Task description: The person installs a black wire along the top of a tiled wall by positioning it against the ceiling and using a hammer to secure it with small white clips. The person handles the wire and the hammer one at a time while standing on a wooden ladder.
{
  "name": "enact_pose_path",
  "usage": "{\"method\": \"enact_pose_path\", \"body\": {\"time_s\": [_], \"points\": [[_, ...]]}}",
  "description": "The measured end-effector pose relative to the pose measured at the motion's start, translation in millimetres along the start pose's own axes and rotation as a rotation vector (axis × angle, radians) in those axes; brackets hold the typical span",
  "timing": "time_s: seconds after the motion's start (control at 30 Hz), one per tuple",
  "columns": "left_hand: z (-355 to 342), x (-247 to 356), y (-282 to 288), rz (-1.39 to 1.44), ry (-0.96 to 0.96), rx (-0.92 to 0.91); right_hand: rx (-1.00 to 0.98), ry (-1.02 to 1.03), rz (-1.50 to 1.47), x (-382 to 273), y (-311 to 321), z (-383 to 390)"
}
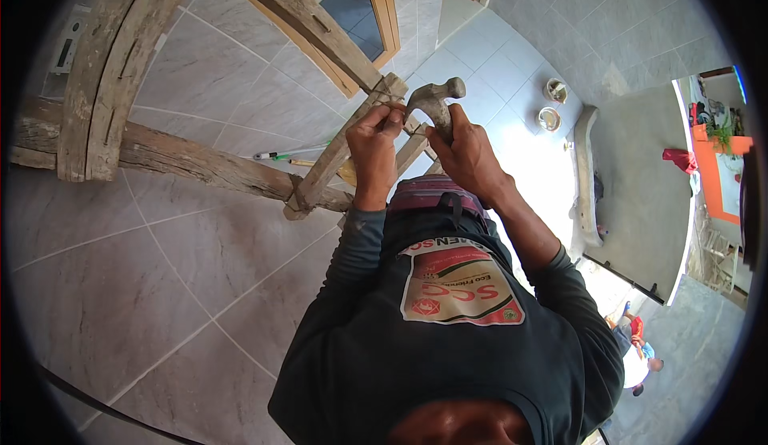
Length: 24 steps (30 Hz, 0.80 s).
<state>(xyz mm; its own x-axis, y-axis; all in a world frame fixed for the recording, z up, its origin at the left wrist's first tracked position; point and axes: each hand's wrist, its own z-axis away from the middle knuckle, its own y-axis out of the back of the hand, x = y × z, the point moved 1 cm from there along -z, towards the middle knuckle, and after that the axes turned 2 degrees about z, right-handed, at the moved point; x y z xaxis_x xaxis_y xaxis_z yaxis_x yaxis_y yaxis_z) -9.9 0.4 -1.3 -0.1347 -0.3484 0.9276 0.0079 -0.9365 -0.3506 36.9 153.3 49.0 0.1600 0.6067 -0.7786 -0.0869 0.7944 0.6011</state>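
Observation:
My right hand [472,161] is wrapped round the handle of a claw hammer [436,99]. Its worn metal head is raised, with the claw toward my left fingertips. My left hand [373,151] is closed in a pinch at the top end of a short wooden crosspiece [336,151]. Whatever those fingers hold is too small to make out. That crosspiece joins two long weathered beams: an upper beam [308,21] and a lower beam [204,155]. Something thin is wound round the lower joint, beside the crosspiece's bottom end.
Thick upright timbers [120,69] stand at the left. Behind the beams is a wood-framed opening [382,13]. Two round containers [549,119] sit on the tiled floor far below. A grey slab-like surface [640,173] is at the right, with people [636,353] beyond it at lower right.

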Motion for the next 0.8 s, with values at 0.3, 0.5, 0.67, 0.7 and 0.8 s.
{"method": "enact_pose_path", "body": {"time_s": [0.3,0.5,0.67,0.7,0.8], "points": [[-2.6,-16.1,5.1,0.012,0.126,0.009,0.049,0.036,-0.137,24.0,-17.4,1.5],[-0.2,-24.4,6.0,-0.085,0.058,0.042,0.132,0.158,-0.056,35.7,-23.9,4.6],[2.9,-18.5,6.5,-0.072,0.057,-0.009,-0.173,-0.240,-0.582,28.8,-15.6,7.9],[4.0,-16.5,5.5,-0.074,0.058,-0.008,-0.175,-0.240,-0.584,32.6,-17.9,8.1],[5.2,-16.3,5.2,-0.094,0.079,-0.011,-0.080,-0.073,-0.397,40.2,-23.6,9.1]]}}
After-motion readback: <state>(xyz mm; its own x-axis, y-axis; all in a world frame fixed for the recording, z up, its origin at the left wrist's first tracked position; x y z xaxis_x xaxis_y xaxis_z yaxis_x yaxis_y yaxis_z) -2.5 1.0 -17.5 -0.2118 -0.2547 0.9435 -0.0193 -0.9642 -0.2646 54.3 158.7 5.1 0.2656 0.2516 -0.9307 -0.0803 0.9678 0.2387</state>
